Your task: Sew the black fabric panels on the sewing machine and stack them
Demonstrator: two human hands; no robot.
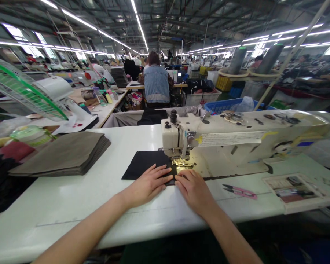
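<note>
A black fabric piece (pixel 143 163) lies flat on the pale table, its right edge at the needle area of a white sewing machine (pixel 176 137). My left hand (pixel 150 183) rests on the fabric's near right part, palm down with the fingers spread. Just right of it, my right hand (pixel 194 189) is at the fabric's near right corner, in front of the presser foot. Its fingers are bent and pressed together; what they hold, if anything, is hidden. The two hands' fingertips nearly meet.
Pink-handled thread snips (pixel 243 191) and a tray of small parts (pixel 299 190) lie to the right. A stack of grey-brown fabric (pixel 63 152) sits at the left, near a fan (pixel 55 95). Beyond the table, a person in a denim vest (pixel 156 82) sits facing away.
</note>
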